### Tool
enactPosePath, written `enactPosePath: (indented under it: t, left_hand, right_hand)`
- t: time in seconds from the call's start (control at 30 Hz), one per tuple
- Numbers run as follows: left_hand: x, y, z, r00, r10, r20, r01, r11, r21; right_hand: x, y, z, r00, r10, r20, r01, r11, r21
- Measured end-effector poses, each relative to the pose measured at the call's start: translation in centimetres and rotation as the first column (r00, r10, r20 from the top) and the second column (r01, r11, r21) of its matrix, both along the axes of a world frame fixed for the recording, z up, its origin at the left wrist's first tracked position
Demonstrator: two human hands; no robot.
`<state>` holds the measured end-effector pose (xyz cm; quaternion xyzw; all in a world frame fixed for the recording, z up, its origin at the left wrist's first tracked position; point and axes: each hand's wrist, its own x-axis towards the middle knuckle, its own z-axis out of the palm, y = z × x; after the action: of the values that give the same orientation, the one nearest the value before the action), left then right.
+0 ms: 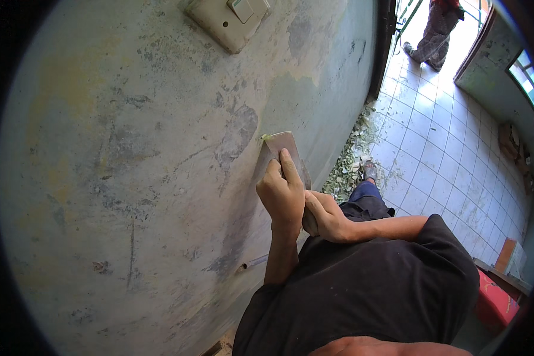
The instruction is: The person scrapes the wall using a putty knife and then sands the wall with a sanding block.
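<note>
A wide-bladed scraper (pixel 285 141) rests with its front edge against the painted wall (pixel 169 178), where a small curl of greenish paint shows at the blade's corner. My left hand (pixel 284 191) grips the blade, with a finger laid along its face. Just behind it, my right hand (pixel 331 218) is closed around the handle end, which is mostly hidden. Around the blade the wall is patchy, with grey, yellowish and pale green areas.
A switch plate (pixel 231 26) sits on the wall above; a short pipe end (pixel 244 266) sticks out lower down. Paint flakes (pixel 349 171) litter the tiled floor (pixel 427 155) along the wall. A person (pixel 438 35) stands by the doorway. A red object (pixel 494 298) is at lower right.
</note>
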<state>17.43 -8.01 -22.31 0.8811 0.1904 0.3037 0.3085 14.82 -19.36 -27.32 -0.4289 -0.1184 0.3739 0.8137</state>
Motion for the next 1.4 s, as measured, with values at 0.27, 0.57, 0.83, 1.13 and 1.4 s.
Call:
enactPosePath:
  t: [0.27, 0.57, 0.83, 1.13, 1.4]
  left_hand:
    - [0.2, 0.2, -0.2, 1.000, 0.001, -0.002, -0.001, 0.995, 0.104]
    - [-0.8, 0.3, 0.6, 1.000, 0.016, 0.012, -0.017, 0.997, 0.081]
    - [-0.5, 0.0, 0.6, 0.999, 0.036, -0.017, -0.034, 0.995, 0.097]
    - [3.7, -0.1, 1.9, 0.998, -0.059, 0.006, 0.056, 0.976, 0.213]
    - [0.1, -0.9, 0.2, 0.999, -0.034, 0.040, 0.029, 0.991, 0.128]
  right_hand:
    - [0.4, 0.6, -1.3, 0.998, -0.033, 0.046, 0.032, 0.999, 0.016]
    - [-0.4, 0.3, 0.5, 0.999, 0.011, -0.032, -0.010, 1.000, 0.016]
    - [0.0, 0.1, 0.7, 1.000, 0.011, -0.025, -0.011, 1.000, 0.022]
    - [2.6, 2.8, -1.5, 0.990, -0.139, 0.012, 0.137, 0.985, 0.108]
    - [0.6, 0.2, -1.1, 0.995, -0.090, 0.036, 0.089, 0.996, 0.032]
